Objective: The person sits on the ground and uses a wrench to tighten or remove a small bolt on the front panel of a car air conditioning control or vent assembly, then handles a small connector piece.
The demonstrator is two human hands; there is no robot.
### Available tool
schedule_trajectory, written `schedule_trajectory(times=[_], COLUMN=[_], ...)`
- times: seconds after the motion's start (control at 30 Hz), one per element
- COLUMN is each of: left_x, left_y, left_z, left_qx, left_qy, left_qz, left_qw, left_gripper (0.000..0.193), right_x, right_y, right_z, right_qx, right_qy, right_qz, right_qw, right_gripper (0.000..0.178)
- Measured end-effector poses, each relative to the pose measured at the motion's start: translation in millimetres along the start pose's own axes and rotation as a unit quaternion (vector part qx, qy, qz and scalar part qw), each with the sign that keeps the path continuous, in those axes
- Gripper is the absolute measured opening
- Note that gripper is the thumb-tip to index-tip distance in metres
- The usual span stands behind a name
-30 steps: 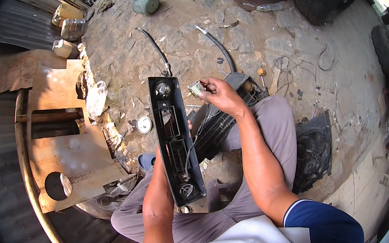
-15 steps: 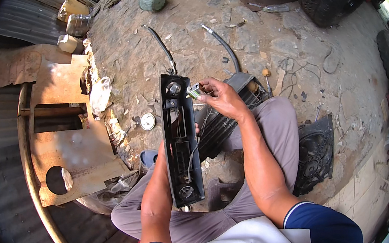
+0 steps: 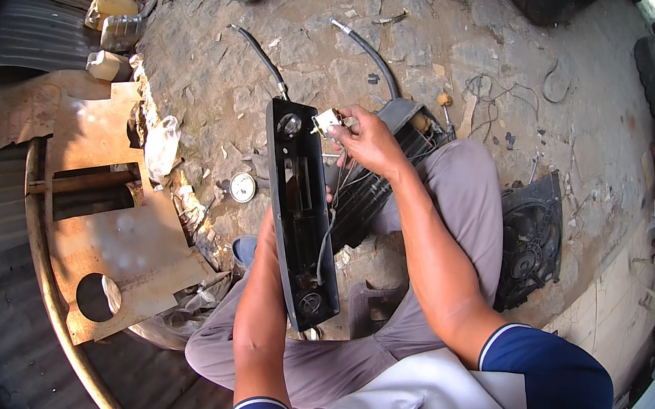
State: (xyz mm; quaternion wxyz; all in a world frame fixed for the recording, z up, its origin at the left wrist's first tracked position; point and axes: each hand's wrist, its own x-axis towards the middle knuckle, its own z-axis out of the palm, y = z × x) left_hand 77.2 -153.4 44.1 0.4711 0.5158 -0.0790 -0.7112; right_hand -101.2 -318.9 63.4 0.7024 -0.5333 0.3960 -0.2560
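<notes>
A long, narrow black plastic housing [image 3: 292,290] stands lengthwise in front of me, its open side facing up, with a round vent fitting near each end. My left hand [image 3: 268,226] grips it from the left and behind; fingertips show at its right edge, while most of the hand is hidden. Between the thumb and fingers of my right hand [image 3: 369,139] is a small boxy part, pale on the side now showing [image 3: 326,123], held beside the housing's far end. Thin wires [image 3: 332,224] run near this hand and into the housing. Behind lies a larger black finned unit [image 3: 366,200].
A black hose [image 3: 368,52] rises from the finned unit, and another hose [image 3: 259,53] lies beyond the housing. A round gauge [image 3: 243,187] sits left on the rough ground. A black fan [image 3: 526,254] lies by my right knee, near an orange-handled screwdriver [image 3: 445,104]. Cut brown sheet [image 3: 128,245] stands left.
My right hand has turned the small part, so a pale face shows instead of the greenish one. The whole view has shifted slightly; my left hand keeps its hold on the housing.
</notes>
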Motion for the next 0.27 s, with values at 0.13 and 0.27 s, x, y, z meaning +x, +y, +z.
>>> schedule_trajectory(times=[0.13, 0.27], left_x=[-9.9, -6.5], left_y=[6.1, 4.4], left_z=[19.9, 18.3], left_qx=[-0.027, -0.036], left_qy=[0.016, 0.014], left_qz=[-0.01, -0.011], left_qw=[0.999, 0.999], left_gripper=[0.037, 0.039], right_x=[-1.8, -2.1], right_y=[-9.3, -10.4], right_z=[5.8, 5.7], right_qx=[-0.035, -0.001], right_qy=[0.026, 0.029], right_qz=[0.019, 0.023], right_qw=[0.999, 0.999], right_gripper=[0.044, 0.043])
